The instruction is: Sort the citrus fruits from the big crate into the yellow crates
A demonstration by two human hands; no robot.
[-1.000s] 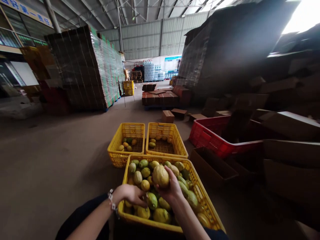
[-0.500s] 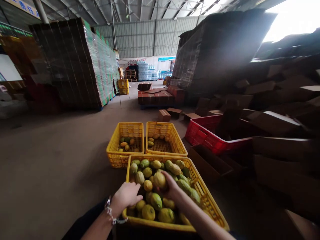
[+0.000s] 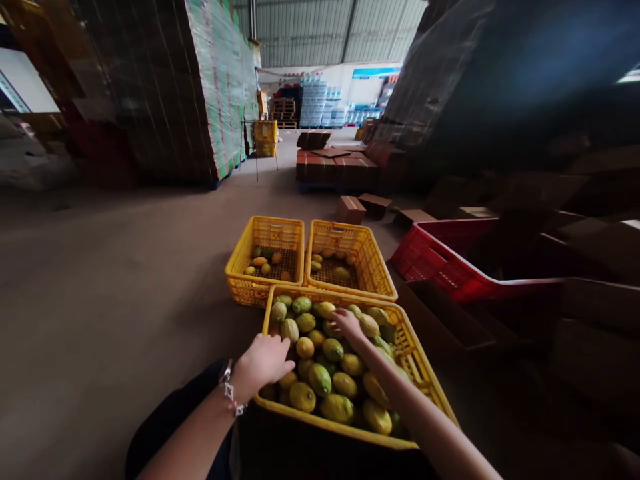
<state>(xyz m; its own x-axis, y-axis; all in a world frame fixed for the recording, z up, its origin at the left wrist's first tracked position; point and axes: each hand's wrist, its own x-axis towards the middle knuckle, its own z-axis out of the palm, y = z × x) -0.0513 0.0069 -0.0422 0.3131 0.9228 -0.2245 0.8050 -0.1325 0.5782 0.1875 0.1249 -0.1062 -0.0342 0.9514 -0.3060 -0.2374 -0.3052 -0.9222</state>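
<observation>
Yellow-green oval fruit [image 3: 320, 379] fills the large yellow crate [image 3: 345, 429] in front of me; I cannot make out its exact kind. My left hand [image 3: 265, 363], with a bracelet at the wrist, hovers over the crate's left side, fingers apart and nothing held. Reaching across the crate, my right hand [image 3: 347, 323] is just above the fruit near the far rim, beside a yellow fruit [image 3: 326, 310]. Its fingers look loosely spread, with no fruit in them. Beyond stand the back left crate [image 3: 265, 283] and the back right crate [image 3: 353, 291], each with several fruits at the bottom.
A red crate [image 3: 440, 267] stands to the right, with an open cardboard box [image 3: 445, 313] by it. Farther off are loose boxes [image 3: 351, 210], a low pallet of cartons [image 3: 335, 170] and a tall wrapped stack [image 3: 223, 87]. Grey floor [image 3: 125, 280] stretches to the left.
The fruit in my right hand has been let go; another fruit now lies in the back right crate. My right hand is farther forward over the crate. The view has tilted down.
</observation>
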